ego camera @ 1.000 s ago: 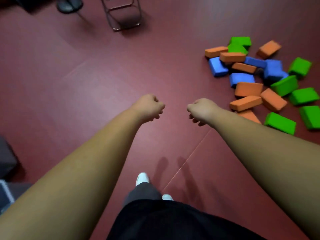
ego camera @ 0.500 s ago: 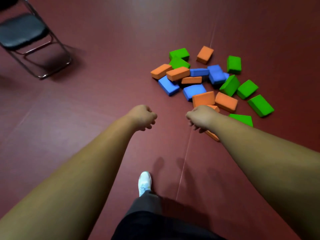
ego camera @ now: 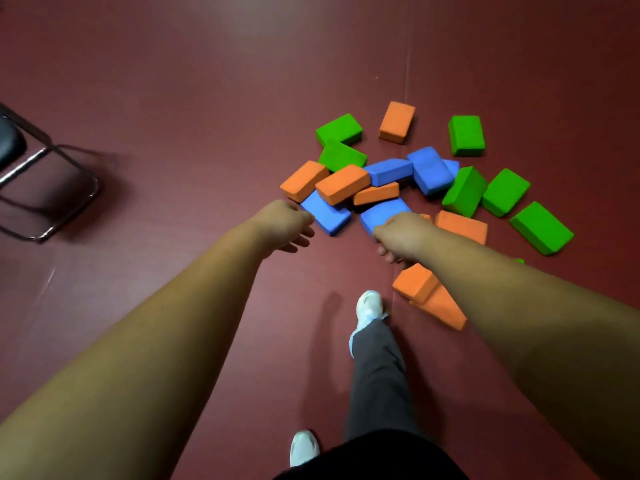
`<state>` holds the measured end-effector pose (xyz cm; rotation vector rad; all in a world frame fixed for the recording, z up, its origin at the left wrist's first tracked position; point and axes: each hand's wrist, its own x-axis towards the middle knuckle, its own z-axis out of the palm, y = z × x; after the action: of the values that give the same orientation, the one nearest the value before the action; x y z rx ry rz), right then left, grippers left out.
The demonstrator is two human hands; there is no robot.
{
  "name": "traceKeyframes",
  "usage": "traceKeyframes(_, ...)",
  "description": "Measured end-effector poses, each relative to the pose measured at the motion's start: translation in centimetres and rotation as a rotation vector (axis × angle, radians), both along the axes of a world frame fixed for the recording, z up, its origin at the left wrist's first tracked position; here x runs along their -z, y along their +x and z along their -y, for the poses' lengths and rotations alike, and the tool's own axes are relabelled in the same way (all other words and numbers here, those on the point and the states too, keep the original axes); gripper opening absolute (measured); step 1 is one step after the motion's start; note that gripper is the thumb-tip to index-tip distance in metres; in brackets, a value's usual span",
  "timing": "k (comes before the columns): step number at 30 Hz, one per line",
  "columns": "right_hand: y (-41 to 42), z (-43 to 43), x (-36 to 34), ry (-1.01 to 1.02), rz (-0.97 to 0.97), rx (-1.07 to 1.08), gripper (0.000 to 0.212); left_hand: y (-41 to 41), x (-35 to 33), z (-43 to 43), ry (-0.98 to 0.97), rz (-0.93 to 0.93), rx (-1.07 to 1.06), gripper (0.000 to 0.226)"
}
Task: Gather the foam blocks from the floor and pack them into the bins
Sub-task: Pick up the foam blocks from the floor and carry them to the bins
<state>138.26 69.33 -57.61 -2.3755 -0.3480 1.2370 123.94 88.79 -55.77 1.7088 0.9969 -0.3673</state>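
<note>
A loose pile of foam blocks lies on the dark red floor ahead: orange blocks (ego camera: pixel 341 184), blue blocks (ego camera: pixel 429 169) and green blocks (ego camera: pixel 540 227), some leaning on each other. Two more orange blocks (ego camera: pixel 415 284) lie nearer, under my right forearm. My left hand (ego camera: pixel 285 225) hangs above the floor just left of a blue block (ego camera: pixel 327 213), fingers loosely curled, holding nothing. My right hand (ego camera: pixel 398 235) hovers in front of another blue block (ego camera: pixel 381 211), fingers curled, nothing in it. No bin is in view.
A folding chair with a black seat and metal frame (ego camera: pixel 45 188) stands at the left edge. My leg in dark trousers and a white shoe (ego camera: pixel 369 306) steps forward just short of the pile; the other shoe (ego camera: pixel 303 446) is behind.
The view has swung and closed in on the pile, which now sits right in front of both hands. My foot has stepped forward. Both hands stay empty.
</note>
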Motion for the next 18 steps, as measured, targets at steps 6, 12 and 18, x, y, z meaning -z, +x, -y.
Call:
traceKeyframes(6, 12.8, -10.9, 5.9, -0.037, -0.102, 0.016, 0.026, 10.5, 5.7, -9.8, -0.055, -0.092, -0.123, 0.025)
traceKeyframes(12, 20.7, -20.2, 13.2, -0.107, -0.194, 0.048, 0.021, 17.1, 14.9, -18.0, -0.200, -0.148, -0.270, 0.029)
traceKeyframes(18, 24.2, -27.3, 27.5, -0.194, -0.318, 0.208, 0.021, 22.2, 30.5, -25.1, -0.334, -0.249, -0.316, 0.021)
